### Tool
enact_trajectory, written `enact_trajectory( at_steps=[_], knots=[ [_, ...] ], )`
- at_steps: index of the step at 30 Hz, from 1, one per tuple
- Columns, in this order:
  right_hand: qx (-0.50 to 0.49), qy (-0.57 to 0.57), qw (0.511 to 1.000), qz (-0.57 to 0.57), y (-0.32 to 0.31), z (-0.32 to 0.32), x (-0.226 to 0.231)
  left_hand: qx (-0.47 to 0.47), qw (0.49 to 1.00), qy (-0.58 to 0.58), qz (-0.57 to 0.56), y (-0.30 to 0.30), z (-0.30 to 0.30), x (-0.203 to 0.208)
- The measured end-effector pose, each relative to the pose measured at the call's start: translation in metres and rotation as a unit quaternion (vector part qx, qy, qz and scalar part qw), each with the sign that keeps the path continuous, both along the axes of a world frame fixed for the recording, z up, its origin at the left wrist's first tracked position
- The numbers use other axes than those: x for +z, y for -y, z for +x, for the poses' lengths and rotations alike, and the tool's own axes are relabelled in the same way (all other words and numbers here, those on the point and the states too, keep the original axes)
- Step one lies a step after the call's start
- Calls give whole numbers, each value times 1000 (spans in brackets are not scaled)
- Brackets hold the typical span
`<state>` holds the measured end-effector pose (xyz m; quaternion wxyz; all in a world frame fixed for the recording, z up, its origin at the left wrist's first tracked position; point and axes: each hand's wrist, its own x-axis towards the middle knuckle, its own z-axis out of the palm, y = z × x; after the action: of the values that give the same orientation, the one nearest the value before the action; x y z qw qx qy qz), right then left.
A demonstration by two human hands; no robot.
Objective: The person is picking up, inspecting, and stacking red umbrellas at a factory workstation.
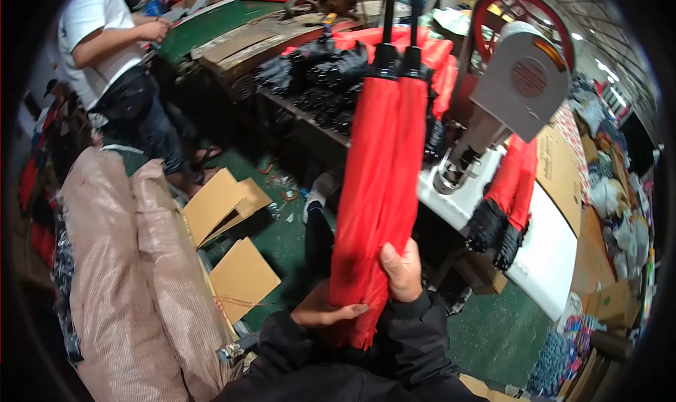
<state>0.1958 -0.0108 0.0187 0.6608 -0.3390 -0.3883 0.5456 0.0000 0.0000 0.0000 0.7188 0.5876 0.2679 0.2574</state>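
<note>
Two folded red umbrellas (373, 170) stand close together in front of me, their black collars and shafts pointing up and away. My left hand (327, 309) wraps round the lower end of the red cloth, its thumb lying across the front. Higher up on the right side, my right hand (403, 269) grips the cloth with its thumb on top; its other fingers are mostly hidden behind. Right of the bundle, more folded red umbrellas with black ends (503, 198) lie on a white machine table (546, 268).
A grey machine head with a red-rimmed wheel (529, 78) rises over the white table. Behind lies a pile of black and red umbrellas (317, 71). Long woven sacks (105, 261) and an open cardboard box (243, 279) stand at left. A person in a white shirt (105, 36) stands far left.
</note>
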Motion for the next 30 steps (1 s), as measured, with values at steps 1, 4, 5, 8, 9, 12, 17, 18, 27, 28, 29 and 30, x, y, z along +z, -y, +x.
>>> enact_trajectory(
  at_steps=[1, 4, 5, 8, 9, 12, 17, 18, 27, 28, 29, 30],
  knots=[
    [0, -2, 1000, 0, 7, -1, 1, -20, 1000, 8, -10, 5, -2, -8],
    [-13, 17, 999, 29, -8, 7, 4, -41, 998, 43, -7, -12, 8, -19],
    [-10, 15, 1000, 21, -7, 4, 5, -66, 996, 47, -25, -10, 6, -24],
    [99, -48, 994, 27, -3, -7, 32, -84, 994, 58, -41, -6, 8, -22],
    [112, -57, 992, 14, -2, -5, 33, -81, 994, 67, -40, -5, 11, -20],
    [104, 5, 994, -30, 1, -2, 38, -83, 991, 83, -61, -3, 18, -23],
    [96, 0, 995, -29, 8, 0, 35, -56, 996, 54, -42, 12, 15, -26],
    [91, 2, 996, -16, 9, 0, 34, -46, 995, 73, -40, 13, 17, -28],
    [65, 3, 998, 10, 7, 9, 25, -96, 995, -32, -16, 2, 6, -5],
    [68, -3, 998, 14, 7, 9, 25, -99, 995, -28, -14, 3, 6, -12],
    [69, -10, 997, 12, 8, 10, 27, -103, 994, -29, -14, 4, 6, -19],
    [65, -9, 998, 12, 10, 14, 26, -102, 994, -16, -34, 5, 10, -20]
  ],
)
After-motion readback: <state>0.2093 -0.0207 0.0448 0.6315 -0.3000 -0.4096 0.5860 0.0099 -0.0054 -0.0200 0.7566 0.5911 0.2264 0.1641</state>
